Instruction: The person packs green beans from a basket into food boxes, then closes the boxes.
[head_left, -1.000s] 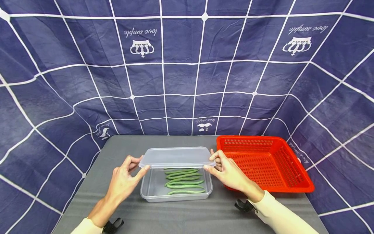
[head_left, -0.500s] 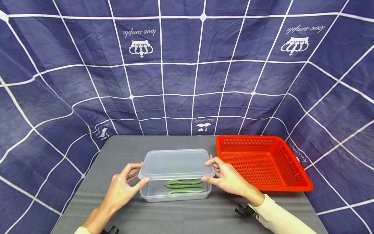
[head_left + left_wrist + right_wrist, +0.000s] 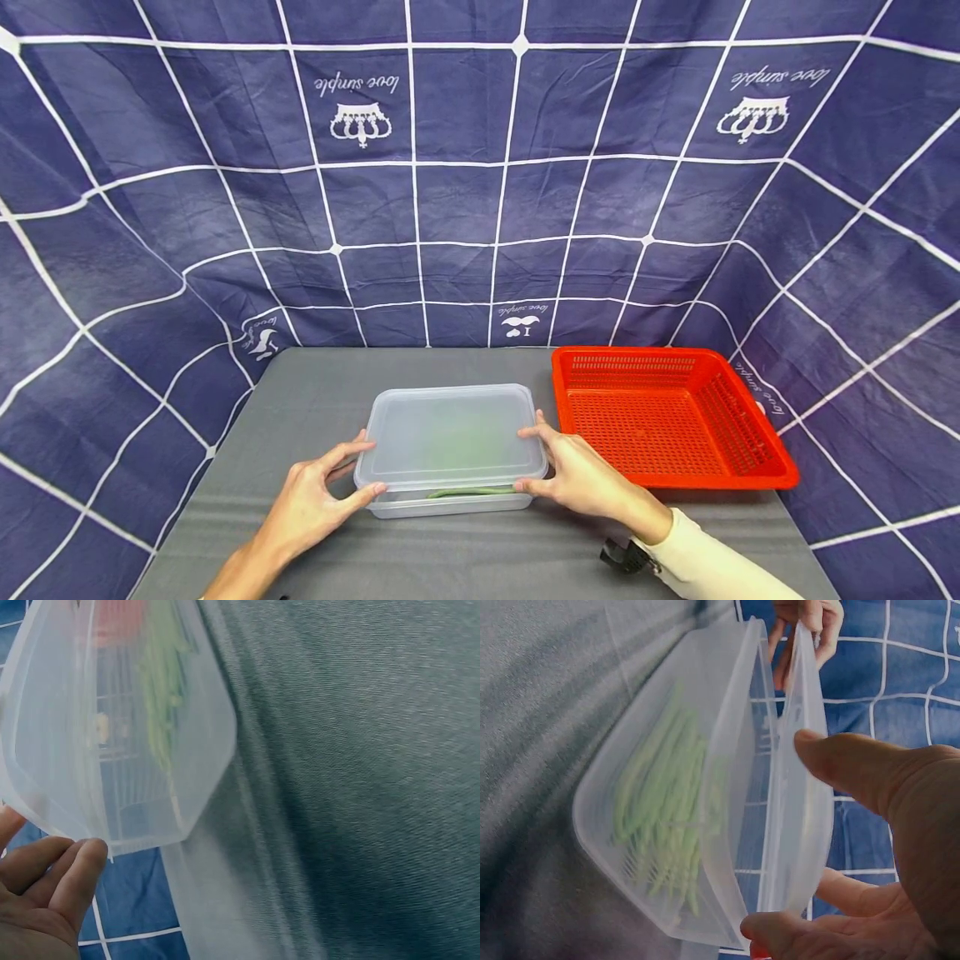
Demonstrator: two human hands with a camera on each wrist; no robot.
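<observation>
A translucent plastic lid [image 3: 450,437] lies over most of a clear rectangular food container [image 3: 450,507], its front edge slightly back from the container's near rim. Green beans [image 3: 664,795] lie inside; in the head view one bean [image 3: 472,492] shows below the lid's front edge and the others blur through it. My left hand [image 3: 311,500] pinches the lid's left end, thumb at the front corner. At the right end, my right hand [image 3: 577,471] grips the lid between thumb and fingers. In the right wrist view a gap shows between lid and container rim.
A red plastic basket [image 3: 667,481] with perforated walls stands to the right, close by my right hand. Grey cloth covers the table [image 3: 322,375]. A blue curtain with white grid lines [image 3: 465,200] hangs behind and at both sides.
Both hands have brought the lid down and toward me over the container. Beans that showed uncovered earlier are now mostly beneath it. The red basket stays in place.
</observation>
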